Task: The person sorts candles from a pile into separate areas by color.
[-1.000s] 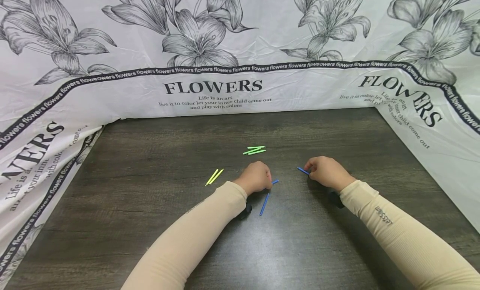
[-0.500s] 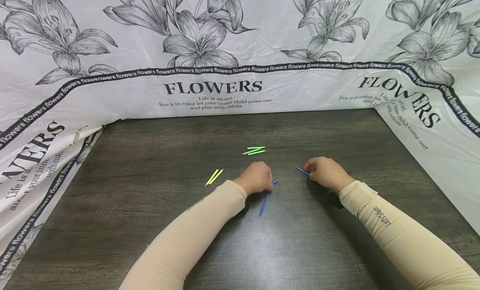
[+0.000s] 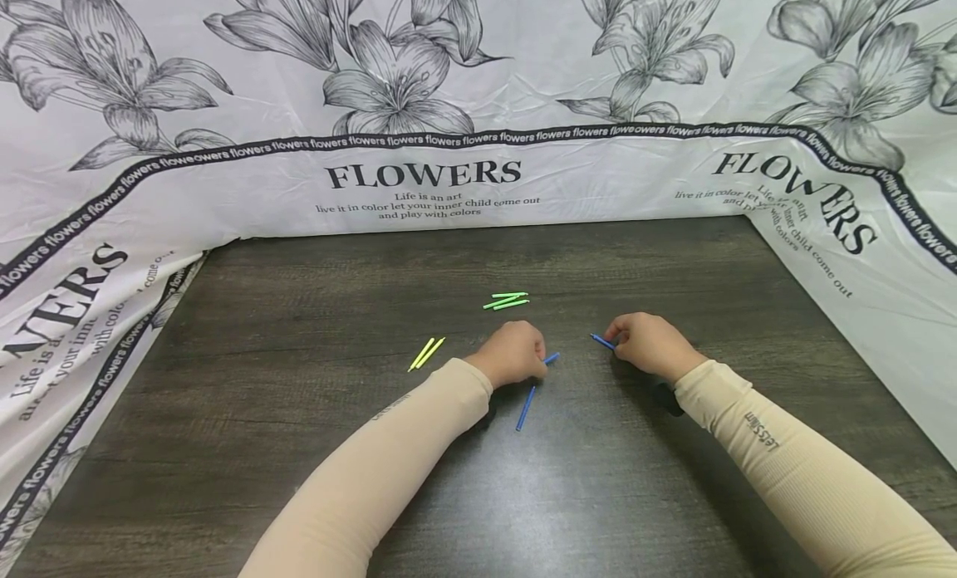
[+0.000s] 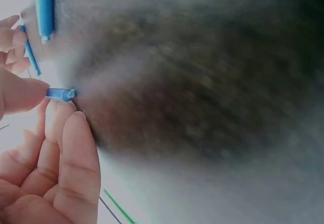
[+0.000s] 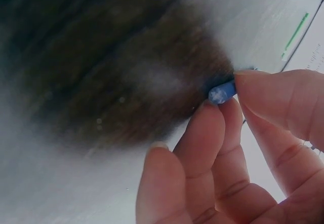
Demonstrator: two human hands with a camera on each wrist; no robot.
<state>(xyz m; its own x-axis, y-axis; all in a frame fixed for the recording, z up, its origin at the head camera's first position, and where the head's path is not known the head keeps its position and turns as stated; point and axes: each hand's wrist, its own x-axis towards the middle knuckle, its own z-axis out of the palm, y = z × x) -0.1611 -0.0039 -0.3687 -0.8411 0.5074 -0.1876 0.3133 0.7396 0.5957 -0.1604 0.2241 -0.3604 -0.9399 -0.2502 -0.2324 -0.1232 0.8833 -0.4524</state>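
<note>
Between thumb and fingertips, my left hand (image 3: 512, 351) pinches a thin blue candle (image 3: 552, 358) low over the dark table; its wick end (image 4: 71, 93) pokes out in the left wrist view. To the right, my right hand (image 3: 654, 345) pinches another blue candle (image 3: 601, 340), whose blunt end (image 5: 217, 94) faces the right wrist camera. A third blue candle (image 3: 526, 409) lies on the table just in front of my left hand, touched by neither hand. Fingers cover part of each held candle.
Several green candles (image 3: 511, 301) lie together farther back. Two yellow candles (image 3: 427, 354) lie side by side to the left of my left hand. A white flower-printed cloth (image 3: 434, 183) borders the dark wooden table (image 3: 314, 279) at the back and sides.
The candle in my left hand has tilted slightly, its free end shifting a little up and to the right. My right hand and the lying candles stay practically where they were.
</note>
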